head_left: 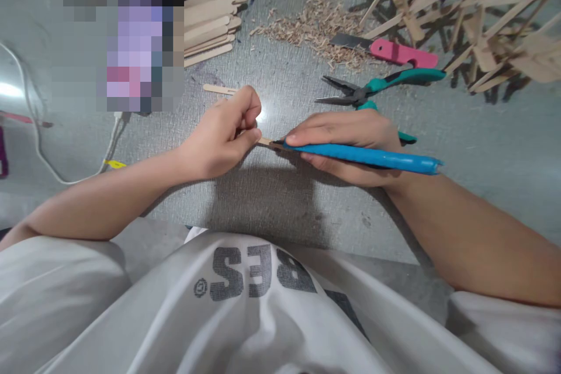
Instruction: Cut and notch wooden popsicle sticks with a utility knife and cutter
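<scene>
Left hand [223,134]: thumb and curled fingers pinched together on a thin wooden stick [265,141], only a short bit showing. Right hand [350,128]: fingers closed around a blue-handled tool [363,155], extended along its far side, handle end sticking out toward the right of the frame. The tool's dark tip meets the stick at frame centre, in the gap between the two hands. Exact tip shape is too small to tell, as is how deep it bites.

To do this well, my read: pinch close to the tip so the thin wood can't flex or twist, line the tool up before squeezing or pushing, light pressure so the grain doesn't split. Left fingertips sit very near the tip; best out of its line.

Stick position: one part inside the left pinch, free part pointing right, under the tool's tip, just short of the right fingertips.

Further out: a loose stick [213,89] just beyond the left knuckles. Teal pliers [362,93] lie just above the right hand, jaws apart. Past those, a pink-handled knife [403,54], blade over wood shavings [302,29]. Stick stack [214,17] upper left of centre, messy stick pile [477,11] upper right, white cable [37,128] at left. All on the grey table [272,204].
</scene>
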`<action>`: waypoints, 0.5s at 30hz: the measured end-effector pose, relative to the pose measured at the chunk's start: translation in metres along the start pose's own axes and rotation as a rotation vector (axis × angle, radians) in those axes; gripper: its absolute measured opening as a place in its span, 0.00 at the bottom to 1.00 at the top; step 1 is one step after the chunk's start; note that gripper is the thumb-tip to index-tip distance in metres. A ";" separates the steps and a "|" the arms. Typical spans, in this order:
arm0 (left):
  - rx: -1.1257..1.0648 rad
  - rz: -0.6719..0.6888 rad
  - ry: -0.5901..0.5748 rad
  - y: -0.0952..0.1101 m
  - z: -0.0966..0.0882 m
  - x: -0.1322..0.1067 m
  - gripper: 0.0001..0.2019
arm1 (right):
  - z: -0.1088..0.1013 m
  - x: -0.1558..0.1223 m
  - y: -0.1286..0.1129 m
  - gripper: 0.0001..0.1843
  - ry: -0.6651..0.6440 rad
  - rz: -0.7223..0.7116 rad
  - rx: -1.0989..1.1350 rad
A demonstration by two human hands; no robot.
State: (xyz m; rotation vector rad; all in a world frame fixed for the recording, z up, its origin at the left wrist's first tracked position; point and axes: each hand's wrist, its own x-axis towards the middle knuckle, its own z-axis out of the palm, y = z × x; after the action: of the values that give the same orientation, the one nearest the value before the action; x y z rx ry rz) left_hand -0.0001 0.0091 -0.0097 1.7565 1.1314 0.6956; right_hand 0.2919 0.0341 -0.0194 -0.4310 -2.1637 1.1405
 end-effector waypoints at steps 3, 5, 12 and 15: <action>-0.004 0.026 -0.012 0.000 -0.001 0.000 0.15 | 0.000 0.000 0.000 0.15 -0.008 -0.008 0.013; 0.002 0.033 -0.021 0.000 -0.001 0.000 0.16 | 0.001 0.000 0.000 0.15 -0.004 -0.009 0.027; 0.035 0.031 -0.048 -0.002 -0.004 -0.001 0.16 | 0.001 0.000 0.001 0.15 0.003 -0.004 0.061; 0.044 0.035 -0.051 -0.002 -0.005 -0.001 0.16 | 0.000 -0.001 0.000 0.14 -0.001 0.009 0.064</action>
State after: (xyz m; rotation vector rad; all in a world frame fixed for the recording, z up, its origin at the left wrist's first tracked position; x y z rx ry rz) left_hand -0.0058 0.0102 -0.0096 1.8247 1.0909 0.6478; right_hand 0.2923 0.0333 -0.0198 -0.4120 -2.1218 1.2114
